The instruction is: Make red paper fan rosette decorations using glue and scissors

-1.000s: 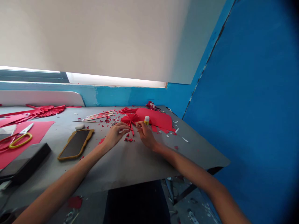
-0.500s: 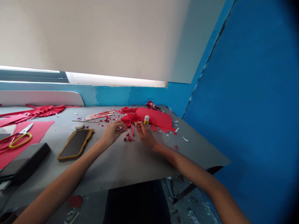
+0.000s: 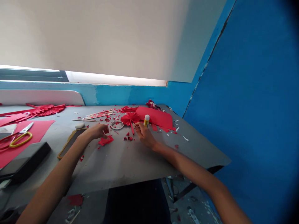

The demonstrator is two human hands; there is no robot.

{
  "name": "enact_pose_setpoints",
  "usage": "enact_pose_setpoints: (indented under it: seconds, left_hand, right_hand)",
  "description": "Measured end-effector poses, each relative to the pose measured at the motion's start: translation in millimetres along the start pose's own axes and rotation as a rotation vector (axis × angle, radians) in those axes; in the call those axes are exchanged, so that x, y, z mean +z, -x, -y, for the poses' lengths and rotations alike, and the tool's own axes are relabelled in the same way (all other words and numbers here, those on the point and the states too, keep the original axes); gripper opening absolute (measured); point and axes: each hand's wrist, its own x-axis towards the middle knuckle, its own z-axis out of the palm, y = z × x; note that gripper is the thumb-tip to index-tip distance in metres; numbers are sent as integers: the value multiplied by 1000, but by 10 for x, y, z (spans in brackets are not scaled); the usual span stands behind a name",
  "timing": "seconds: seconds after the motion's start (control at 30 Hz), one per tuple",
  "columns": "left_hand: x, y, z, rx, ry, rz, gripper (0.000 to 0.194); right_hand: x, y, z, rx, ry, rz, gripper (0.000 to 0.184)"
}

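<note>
My left hand [image 3: 98, 131] hovers over a small piece of red paper [image 3: 106, 140], its fingers loosely bent and apart from the thumb. My right hand [image 3: 145, 134] is closed in a pinch beside a pleated red paper fan [image 3: 130, 118] with a thin stem. What its fingertips hold, if anything, is too small to make out. Just behind that hand stands a glue stick [image 3: 146, 120] with a white cap. A roll of tape [image 3: 117, 125] lies flat between my hands, left of the fan.
Scissors [image 3: 21, 138] rest on red paper at the left, near a black box [image 3: 25, 160]. My left forearm partly covers a phone [image 3: 70, 143]. Wooden sticks [image 3: 99, 114], a large red sheet [image 3: 155, 117] and many scraps lie towards the wall. A blue wall [image 3: 245, 109] rises at the right.
My left hand has moved left, away from the fan, to above the red paper piece. The tape roll now shows fully. My right hand has hardly moved.
</note>
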Motion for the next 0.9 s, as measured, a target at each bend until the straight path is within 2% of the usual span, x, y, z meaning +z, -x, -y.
enact_pose_setpoints:
  seconds: [0.1, 0.3, 0.47, 0.63, 0.73, 0.9]
  left_hand:
    - [-48, 57, -4, -50, -73, 74, 23]
    - [-89, 82, -3, -23, -45, 31, 22]
    - [-144, 70, 26, -33, -32, 77, 16]
    - [-173, 43, -7, 132, -101, -22, 20]
    - [-90, 32, -182, 217, 56, -78, 26]
    - [163, 39, -547, 357, 421, 50, 25]
  right_hand:
    - [4, 4, 2, -14, -3, 13, 20]
    - [9, 6, 10, -2, -7, 19, 19]
    - [9, 4, 4, -12, 2, 23, 19]
    - [9, 5, -16, -43, 33, 37, 21]
    - [25, 2, -39, -68, 29, 59, 23]
    - [65, -5, -63, -152, -40, 167, 24]
